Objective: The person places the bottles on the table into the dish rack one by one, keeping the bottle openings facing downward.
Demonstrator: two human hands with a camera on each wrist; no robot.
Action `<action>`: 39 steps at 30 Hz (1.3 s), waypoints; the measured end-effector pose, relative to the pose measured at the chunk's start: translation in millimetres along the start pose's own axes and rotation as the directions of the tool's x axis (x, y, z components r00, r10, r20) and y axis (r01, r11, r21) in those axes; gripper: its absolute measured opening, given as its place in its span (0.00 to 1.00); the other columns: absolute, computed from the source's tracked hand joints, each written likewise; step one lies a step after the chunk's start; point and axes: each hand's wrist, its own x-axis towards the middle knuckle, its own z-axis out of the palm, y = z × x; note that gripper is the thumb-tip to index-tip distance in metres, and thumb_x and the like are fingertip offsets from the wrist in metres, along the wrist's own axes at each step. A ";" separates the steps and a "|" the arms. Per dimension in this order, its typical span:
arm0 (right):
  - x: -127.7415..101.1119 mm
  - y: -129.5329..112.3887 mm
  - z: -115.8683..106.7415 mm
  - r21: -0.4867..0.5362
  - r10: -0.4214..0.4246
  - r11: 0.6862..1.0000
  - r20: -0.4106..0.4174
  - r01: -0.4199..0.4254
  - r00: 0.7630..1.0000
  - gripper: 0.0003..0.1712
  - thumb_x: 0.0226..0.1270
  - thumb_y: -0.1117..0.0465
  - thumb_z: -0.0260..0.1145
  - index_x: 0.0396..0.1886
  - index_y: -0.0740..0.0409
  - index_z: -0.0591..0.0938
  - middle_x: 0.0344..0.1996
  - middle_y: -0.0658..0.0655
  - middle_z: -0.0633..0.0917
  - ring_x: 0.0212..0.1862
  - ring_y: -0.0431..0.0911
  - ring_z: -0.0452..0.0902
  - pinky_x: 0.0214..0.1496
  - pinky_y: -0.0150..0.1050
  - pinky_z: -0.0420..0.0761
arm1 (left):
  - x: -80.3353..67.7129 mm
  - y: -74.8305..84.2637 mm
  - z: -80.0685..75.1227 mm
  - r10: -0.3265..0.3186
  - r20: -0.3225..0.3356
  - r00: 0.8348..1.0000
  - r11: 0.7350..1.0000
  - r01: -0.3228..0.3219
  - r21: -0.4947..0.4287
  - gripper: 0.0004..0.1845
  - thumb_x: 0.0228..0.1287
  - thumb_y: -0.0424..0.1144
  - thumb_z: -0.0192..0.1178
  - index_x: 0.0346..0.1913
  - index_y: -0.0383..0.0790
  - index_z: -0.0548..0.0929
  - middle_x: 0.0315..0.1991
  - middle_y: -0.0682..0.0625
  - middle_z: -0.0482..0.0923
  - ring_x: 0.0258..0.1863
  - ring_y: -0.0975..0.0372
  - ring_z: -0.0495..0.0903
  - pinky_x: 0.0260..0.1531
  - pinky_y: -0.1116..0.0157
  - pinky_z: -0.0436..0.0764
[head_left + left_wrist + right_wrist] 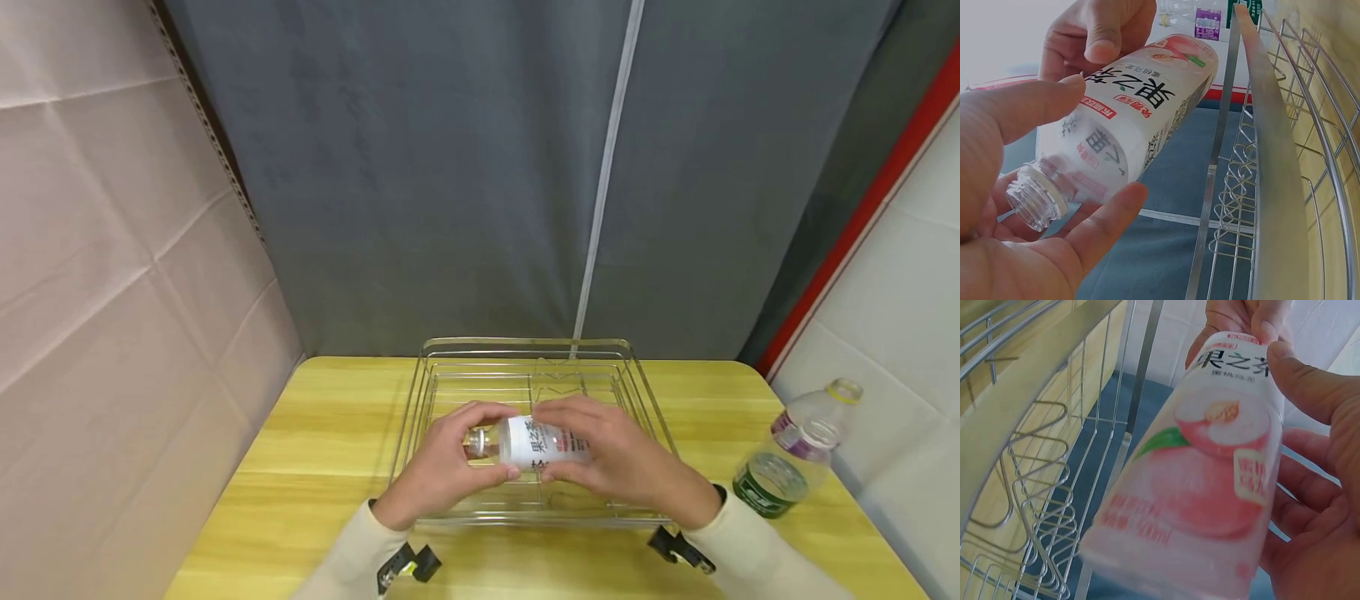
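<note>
Bottle (pixel 542 443) was held level in both hands above the rack (pixel 525 522), nearer the rack's front edge than its back one, its neck (pixel 1036 195) toward the left edge. The left hand (pixel 446 458) had its thumb and fingers (pixel 491 409) clamped on the shoulder end, just beside the neck. The right hand (pixel 615 450) gripped the body toward the base, thumb on the near side and fingers on the far side, covering the base in the head view. The neck's bare threads showed in the left wrist view (no cap was to be seen on it), and the peach label (pixel 1210 481) faced the right wrist camera.

The rack stood mid-desk (pixel 322 433), close to the back edge. A second bottle (pixel 791 450), with a green and purple label, stood near the desk's right edge, apart from both hands.

The step in hand looked like handling or turning the bottle in the air, well short of any setting down. The next move, I judged, called for one hand to bear the bottle alone before the other loosened, with light pressure on its thin-looking wall and the base kept clear of the rack's rim.
</note>
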 end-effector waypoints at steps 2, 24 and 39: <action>-0.8 1.3 -3.1 -0.006 -0.001 1.000 -0.010 0.001 1.000 0.40 0.45 0.51 0.89 0.60 0.59 0.86 0.58 0.55 0.88 0.58 0.49 0.87 0.55 0.40 0.91 | -0.5 0.1 -2.0 -0.011 -0.011 1.000 1.000 0.011 -0.007 0.35 0.56 0.39 0.81 0.67 0.51 0.80 0.62 0.57 0.82 0.57 0.54 0.84 0.50 0.63 0.91; -33.2 6.3 -6.6 0.011 0.312 0.947 -0.257 -0.320 0.915 0.38 0.46 0.62 0.89 0.60 0.52 0.86 0.63 0.54 0.87 0.63 0.52 0.84 0.68 0.16 0.71 | -14.0 -14.8 -10.4 -0.083 -0.118 0.990 0.974 0.056 -0.219 0.35 0.55 0.32 0.80 0.67 0.41 0.79 0.65 0.42 0.79 0.63 0.48 0.81 0.51 0.59 0.91; -39.7 -7.3 23.7 0.698 0.807 0.484 -0.124 -0.527 0.578 0.42 0.69 0.68 0.75 0.78 0.64 0.67 0.72 0.64 0.73 0.58 0.33 0.81 0.57 0.29 0.87 | -17.0 -17.1 -1.4 -0.159 -0.195 0.968 0.937 0.085 -0.339 0.36 0.52 0.26 0.79 0.65 0.40 0.77 0.65 0.40 0.79 0.61 0.47 0.83 0.50 0.55 0.91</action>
